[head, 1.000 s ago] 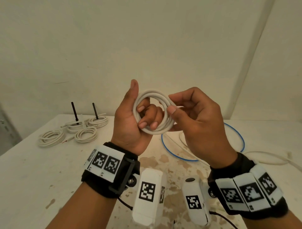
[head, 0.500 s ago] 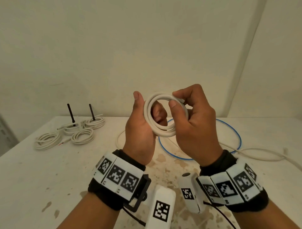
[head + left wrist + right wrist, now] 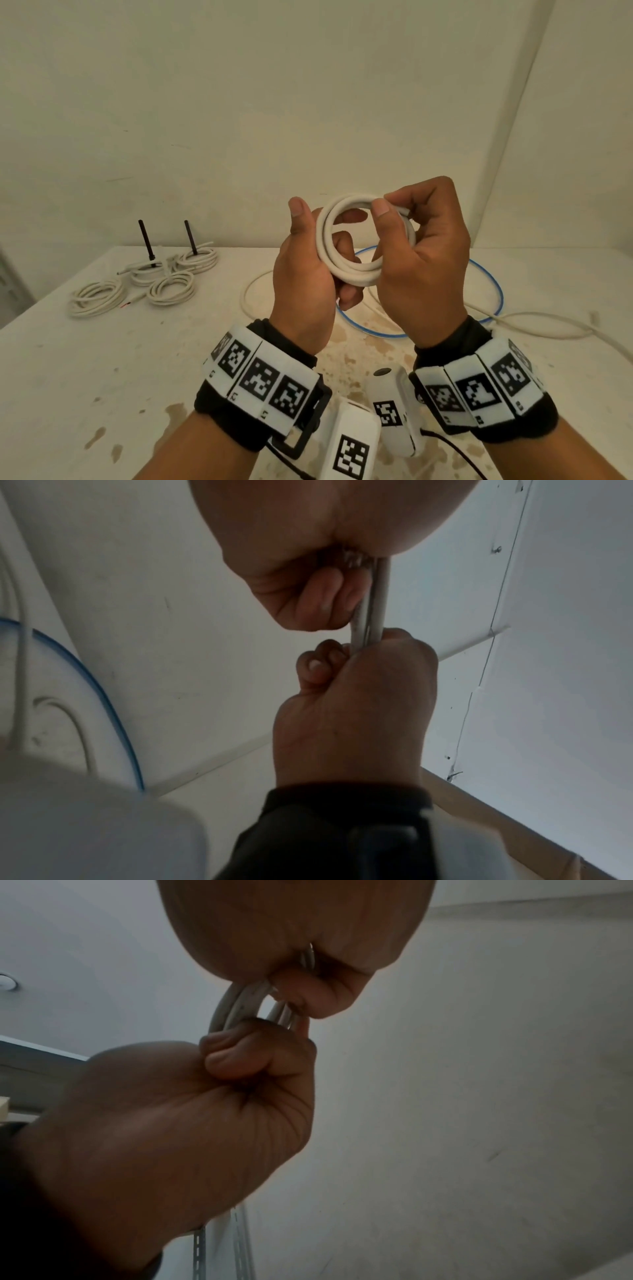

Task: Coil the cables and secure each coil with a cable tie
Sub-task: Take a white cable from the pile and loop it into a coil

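I hold a small white cable coil [image 3: 358, 277] in the air above the table with both hands. My left hand [image 3: 301, 274] grips its lower left side, with fingers curled through the ring and the thumb pointing up. My right hand [image 3: 428, 253] pinches the top right of the coil between thumb and fingers. In the left wrist view the cable strands [image 3: 373, 601] run between my left hand [image 3: 308, 561] above and my right hand [image 3: 352, 710] below. The right wrist view shows the coil [image 3: 236, 1001] under my right hand [image 3: 298, 934], with the left hand [image 3: 205, 1110] curled on it.
Several white coils [image 3: 164, 284] lie at the table's [image 3: 102, 377] back left, two with black tie tails [image 3: 145, 245] standing upright. A blue cable loop [image 3: 493, 291] and a loose white cable [image 3: 548, 325] lie behind my hands. A wall stands close behind.
Both hands shifted right with the coil. The coil has turned in my left hand. My right thumb and fingers moved from its right side to its top.
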